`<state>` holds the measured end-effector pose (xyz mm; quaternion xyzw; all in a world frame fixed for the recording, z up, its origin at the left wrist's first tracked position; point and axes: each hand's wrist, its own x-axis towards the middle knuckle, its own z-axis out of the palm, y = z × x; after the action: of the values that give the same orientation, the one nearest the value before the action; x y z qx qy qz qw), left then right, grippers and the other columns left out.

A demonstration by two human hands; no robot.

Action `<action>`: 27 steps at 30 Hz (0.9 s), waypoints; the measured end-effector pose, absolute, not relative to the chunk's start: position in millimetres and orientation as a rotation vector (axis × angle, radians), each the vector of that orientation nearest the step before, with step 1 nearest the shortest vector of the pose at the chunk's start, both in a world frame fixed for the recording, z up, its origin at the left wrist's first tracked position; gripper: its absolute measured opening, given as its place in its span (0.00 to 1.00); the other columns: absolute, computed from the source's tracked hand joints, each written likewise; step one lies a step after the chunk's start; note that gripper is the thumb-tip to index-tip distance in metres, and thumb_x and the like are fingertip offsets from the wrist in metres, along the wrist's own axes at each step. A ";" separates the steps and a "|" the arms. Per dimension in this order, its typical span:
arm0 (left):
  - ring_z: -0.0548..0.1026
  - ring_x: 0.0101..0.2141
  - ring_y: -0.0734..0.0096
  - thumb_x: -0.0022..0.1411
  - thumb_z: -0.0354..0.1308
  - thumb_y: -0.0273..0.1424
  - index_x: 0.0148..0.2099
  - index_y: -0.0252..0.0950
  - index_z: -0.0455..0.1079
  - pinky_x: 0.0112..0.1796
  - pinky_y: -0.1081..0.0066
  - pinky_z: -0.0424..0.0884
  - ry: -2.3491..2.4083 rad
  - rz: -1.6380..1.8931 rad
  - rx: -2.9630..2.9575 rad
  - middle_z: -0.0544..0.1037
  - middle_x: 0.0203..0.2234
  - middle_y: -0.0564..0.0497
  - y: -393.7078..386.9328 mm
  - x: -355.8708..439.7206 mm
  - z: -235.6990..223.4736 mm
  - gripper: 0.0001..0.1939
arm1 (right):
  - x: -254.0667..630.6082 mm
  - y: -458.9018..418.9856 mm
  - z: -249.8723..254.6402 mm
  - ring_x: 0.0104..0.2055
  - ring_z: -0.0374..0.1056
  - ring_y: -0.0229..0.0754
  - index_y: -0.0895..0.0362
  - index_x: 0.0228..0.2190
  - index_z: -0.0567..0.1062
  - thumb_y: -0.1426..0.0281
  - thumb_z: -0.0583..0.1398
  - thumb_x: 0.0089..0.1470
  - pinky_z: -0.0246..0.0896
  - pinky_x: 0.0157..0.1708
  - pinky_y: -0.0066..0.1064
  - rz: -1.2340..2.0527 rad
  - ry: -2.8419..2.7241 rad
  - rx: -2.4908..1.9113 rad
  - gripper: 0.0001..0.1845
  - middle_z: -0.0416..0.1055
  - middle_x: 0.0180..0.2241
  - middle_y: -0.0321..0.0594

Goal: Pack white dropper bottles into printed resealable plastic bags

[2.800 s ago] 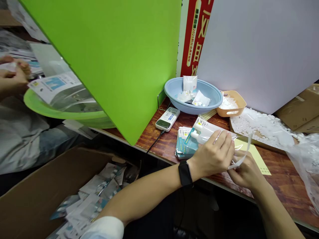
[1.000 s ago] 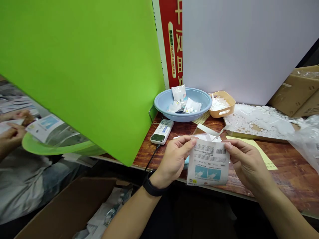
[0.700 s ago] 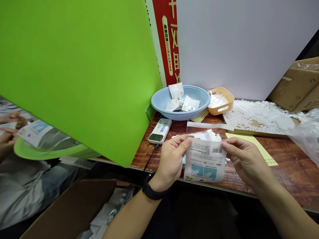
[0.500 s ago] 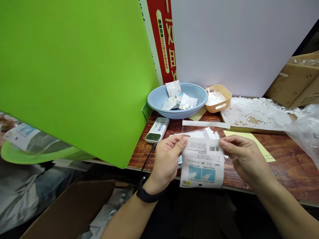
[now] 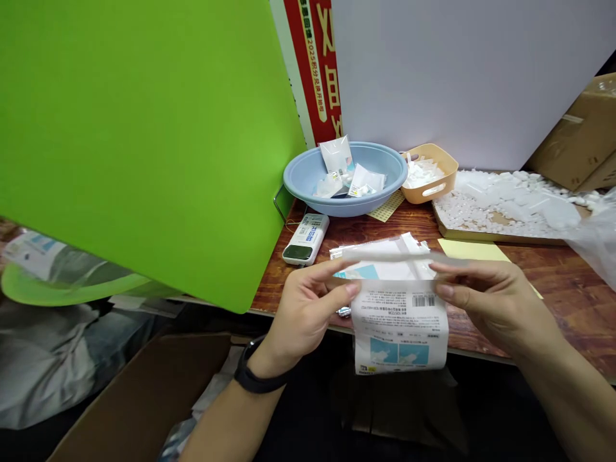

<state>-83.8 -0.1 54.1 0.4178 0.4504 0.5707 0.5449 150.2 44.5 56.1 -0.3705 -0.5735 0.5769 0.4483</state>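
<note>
I hold a small clear packet (image 5: 401,327) with a printed white card, barcode and blue pictures, in front of the table edge. My left hand (image 5: 308,307) pinches its upper left corner; a black band sits on that wrist. My right hand (image 5: 486,296) pinches its upper right corner. The packet's clear flap (image 5: 399,256) is folded over along the top between my fingers. A stack of similar packets (image 5: 380,253) lies on the wooden table (image 5: 553,269) just behind.
A blue basin (image 5: 345,176) with a few packets, an orange basket (image 5: 430,172) and a tray of white pieces (image 5: 510,205) stand at the back. A white device (image 5: 306,239) with a cable lies left. A green board (image 5: 144,128) screens another person (image 5: 43,359). A cardboard box (image 5: 144,398) sits below.
Earlier my hands worked on a packet lying on the stack. They then lifted it upright toward me, and the top flap has now come down along its upper edge.
</note>
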 end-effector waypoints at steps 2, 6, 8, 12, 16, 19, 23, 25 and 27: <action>0.77 0.23 0.70 0.49 0.67 0.26 0.33 0.40 0.81 0.23 0.75 0.72 1.052 1.371 1.057 0.82 0.24 0.51 -2.5 -86.7 52.9 0.07 | 151.4 41.8 59.6 0.30 0.72 0.40 0.45 0.31 0.83 0.68 0.70 0.46 0.67 0.28 0.30 1.352 -1.538 -0.824 0.07 0.77 0.28 0.37; 0.76 0.22 0.71 0.50 0.62 0.21 0.21 0.41 0.79 0.23 0.76 0.70 0.990 1.402 1.213 0.80 0.20 0.51 -6.0 -90.7 52.8 0.11 | 152.7 35.7 67.9 0.25 0.69 0.37 0.45 0.29 0.84 0.74 0.64 0.51 0.62 0.22 0.28 1.194 -1.743 -0.683 0.10 0.74 0.25 0.37; 0.75 0.21 0.70 0.50 0.61 0.22 0.21 0.40 0.79 0.23 0.74 0.69 0.982 1.366 1.240 0.80 0.19 0.50 -8.1 -92.5 56.1 0.10 | 154.1 32.8 70.0 0.25 0.69 0.38 0.45 0.31 0.83 0.76 0.63 0.52 0.62 0.21 0.29 1.135 -1.801 -0.648 0.13 0.74 0.26 0.37; 0.78 0.25 0.62 0.49 0.61 0.27 0.23 0.36 0.78 0.29 0.67 0.75 0.883 1.339 1.109 0.81 0.23 0.46 -13.0 -97.8 67.7 0.06 | 161.3 30.3 70.3 0.27 0.71 0.43 0.44 0.35 0.83 0.77 0.63 0.52 0.66 0.25 0.34 1.020 -1.858 -0.575 0.15 0.74 0.27 0.39; 0.81 0.35 0.59 0.53 0.64 0.34 0.31 0.37 0.79 0.39 0.63 0.77 0.841 1.433 1.050 0.83 0.30 0.47 -13.3 -99.2 70.1 0.06 | 165.2 31.0 68.2 0.28 0.70 0.45 0.42 0.34 0.83 0.73 0.63 0.53 0.66 0.28 0.37 0.876 -1.810 -0.656 0.12 0.73 0.26 0.38; 0.79 0.44 0.55 0.56 0.63 0.42 0.41 0.37 0.78 0.47 0.60 0.74 0.894 1.328 1.129 0.82 0.40 0.44 -8.8 -91.9 64.4 0.16 | 160.5 31.7 65.5 0.28 0.70 0.45 0.41 0.34 0.83 0.71 0.64 0.53 0.65 0.28 0.38 0.826 -1.823 -0.716 0.11 0.74 0.26 0.38; 0.77 0.46 0.56 0.57 0.64 0.35 0.43 0.35 0.79 0.45 0.66 0.73 1.024 1.013 1.274 0.81 0.43 0.44 -1.9 -79.8 63.3 0.13 | 152.9 33.8 62.2 0.29 0.71 0.45 0.40 0.36 0.83 0.70 0.65 0.52 0.65 0.29 0.38 0.808 -1.815 -0.746 0.11 0.75 0.27 0.38; 0.79 0.42 0.59 0.57 0.64 0.31 0.41 0.36 0.80 0.42 0.69 0.74 1.078 0.964 1.308 0.82 0.40 0.46 0.4 -76.8 65.3 0.10 | 152.4 36.2 61.2 0.30 0.71 0.45 0.41 0.36 0.83 0.70 0.66 0.51 0.65 0.29 0.37 0.798 -1.812 -0.737 0.12 0.75 0.28 0.38; 0.79 0.39 0.63 0.57 0.63 0.29 0.40 0.36 0.81 0.40 0.72 0.74 1.108 0.988 1.329 0.83 0.38 0.48 1.7 -75.8 66.4 0.08 | 154.4 39.2 60.8 0.31 0.71 0.45 0.42 0.36 0.83 0.70 0.66 0.51 0.65 0.29 0.36 0.804 -1.819 -0.713 0.11 0.76 0.29 0.39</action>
<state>-75.8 1.7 66.4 0.5599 0.4668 0.4164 0.5433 154.4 39.2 60.8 -0.2939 -0.7495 0.3315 0.4920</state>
